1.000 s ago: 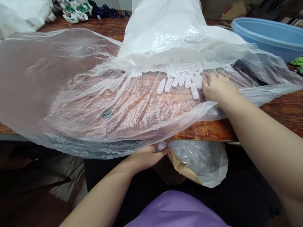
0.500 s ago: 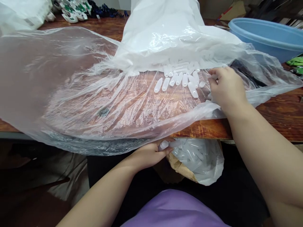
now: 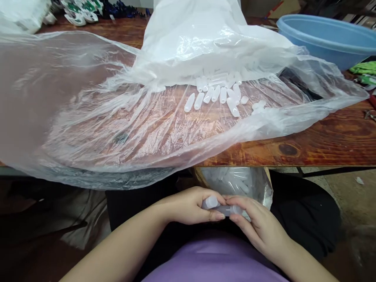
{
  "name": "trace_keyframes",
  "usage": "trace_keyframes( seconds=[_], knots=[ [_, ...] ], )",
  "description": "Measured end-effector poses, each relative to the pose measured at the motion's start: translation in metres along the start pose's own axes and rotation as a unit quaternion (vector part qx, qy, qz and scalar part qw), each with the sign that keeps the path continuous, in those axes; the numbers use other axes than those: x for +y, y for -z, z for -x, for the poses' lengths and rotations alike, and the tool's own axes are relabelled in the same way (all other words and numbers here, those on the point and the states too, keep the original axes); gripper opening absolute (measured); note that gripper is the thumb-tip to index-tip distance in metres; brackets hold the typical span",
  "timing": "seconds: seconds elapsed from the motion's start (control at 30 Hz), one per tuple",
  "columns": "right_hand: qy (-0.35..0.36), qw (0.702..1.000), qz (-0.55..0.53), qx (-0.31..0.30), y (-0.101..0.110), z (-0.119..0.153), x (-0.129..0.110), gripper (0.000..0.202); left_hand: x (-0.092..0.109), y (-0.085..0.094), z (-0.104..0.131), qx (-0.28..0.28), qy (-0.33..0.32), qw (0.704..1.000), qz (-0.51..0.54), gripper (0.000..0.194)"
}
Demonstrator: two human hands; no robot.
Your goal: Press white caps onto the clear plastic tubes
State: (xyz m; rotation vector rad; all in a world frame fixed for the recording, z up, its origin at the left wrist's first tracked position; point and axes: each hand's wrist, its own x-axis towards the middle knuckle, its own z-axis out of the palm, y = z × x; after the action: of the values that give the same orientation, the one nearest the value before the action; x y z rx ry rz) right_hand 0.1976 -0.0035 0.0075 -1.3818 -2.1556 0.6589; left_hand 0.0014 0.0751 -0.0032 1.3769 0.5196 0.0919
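Note:
Over my lap, my left hand (image 3: 189,205) is closed around small translucent plastic tubes. One tube (image 3: 210,202) points its white end up out of the fist. The other tube (image 3: 225,210) lies sideways between thumb and fingers. At its far end sits a frosted white cap (image 3: 235,210), pinched by my right hand (image 3: 260,223); whether it is fully seated I cannot tell. On the table, several white tapered plastic pieces (image 3: 216,94) lie at the mouth of a large clear plastic bag (image 3: 117,129). Below the table edge, an open lined sack (image 3: 235,182) holds many similar tubes.
A bulging white bag (image 3: 190,39) stands at the back of the wooden table (image 3: 293,149). To the right are a blue basin (image 3: 326,39) and green items (image 3: 364,68). White-and-green parts (image 3: 80,11) lie at the back left. The clear bag hangs over the table's front edge.
My right hand has moved from the small white pieces on the table down to my left hand, and now grips the cap at the tube's end. My left hand has lowered slightly.

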Motion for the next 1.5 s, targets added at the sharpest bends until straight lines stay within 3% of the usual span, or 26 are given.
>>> trace_keyframes(
  seconds=[0.17, 0.33, 0.47, 0.57, 0.6, 0.67, 0.73, 0.8, 0.9, 1.0, 1.1, 1.27, 1.37, 1.5],
  knots=[
    [-0.036, 0.995, -0.095, 0.02, 0.002, 0.004, 0.001, 0.026, 0.001, 0.0, -0.004, -0.008, 0.022, 0.996, 0.085, 0.042],
    [0.013, 0.991, -0.125, -0.052, 0.014, 0.007, 0.0, 0.041, -0.001, 0.002, -0.004, -0.032, 0.045, 0.994, 0.098, 0.042],
    [0.055, 0.991, -0.107, -0.064, 0.017, 0.008, 0.002, 0.042, -0.001, 0.002, -0.005, -0.043, 0.053, 0.993, 0.095, 0.046],
    [-0.053, 0.993, -0.081, -0.06, 0.014, 0.005, 0.001, 0.022, 0.0, 0.001, -0.006, -0.041, 0.041, 0.998, 0.038, 0.043],
    [-0.108, 0.989, -0.069, -0.071, 0.012, 0.004, 0.0, 0.022, 0.001, 0.001, -0.006, -0.036, 0.037, 0.999, 0.006, 0.04],
    [-0.195, 0.974, -0.048, -0.104, 0.007, 0.004, 0.0, 0.043, 0.002, -0.001, -0.006, -0.024, 0.037, 0.998, -0.051, 0.034],
    [-0.221, 0.968, -0.051, -0.106, 0.002, 0.007, 0.002, 0.045, 0.002, -0.004, -0.005, -0.012, 0.043, 0.997, -0.07, 0.03],
    [-0.183, 0.977, -0.084, -0.068, -0.001, 0.013, 0.005, 0.032, 0.001, -0.007, -0.003, 0.0, 0.043, 0.997, -0.057, 0.029],
    [-0.092, 0.986, -0.128, -0.058, -0.002, 0.021, 0.006, 0.038, -0.002, -0.012, 0.0, 0.011, 0.036, 0.999, -0.022, 0.029],
    [-0.124, 0.979, -0.125, -0.105, -0.003, 0.022, 0.003, 0.02, -0.003, -0.019, 0.004, 0.032, 0.035, 0.998, -0.039, 0.026],
    [-0.17, 0.971, -0.121, -0.118, -0.002, 0.019, 0.002, 0.024, -0.002, -0.026, 0.007, 0.072, 0.043, 0.992, -0.098, 0.021],
    [-0.083, 0.982, -0.13, -0.109, -0.003, 0.019, 0.001, 0.019, -0.001, -0.036, 0.014, 0.09, 0.039, 0.98, -0.171, 0.02],
    [-0.163, 0.965, -0.172, -0.107, -0.008, 0.018, -0.002, 0.02, -0.003, -0.042, 0.014, 0.094, 0.003, 0.947, -0.306, 0.017],
    [-0.297, 0.881, -0.36, -0.079, -0.017, 0.015, -0.002, 0.028, -0.005, -0.048, 0.007, 0.1, -0.028, 0.823, -0.558, 0.019]
  ],
)
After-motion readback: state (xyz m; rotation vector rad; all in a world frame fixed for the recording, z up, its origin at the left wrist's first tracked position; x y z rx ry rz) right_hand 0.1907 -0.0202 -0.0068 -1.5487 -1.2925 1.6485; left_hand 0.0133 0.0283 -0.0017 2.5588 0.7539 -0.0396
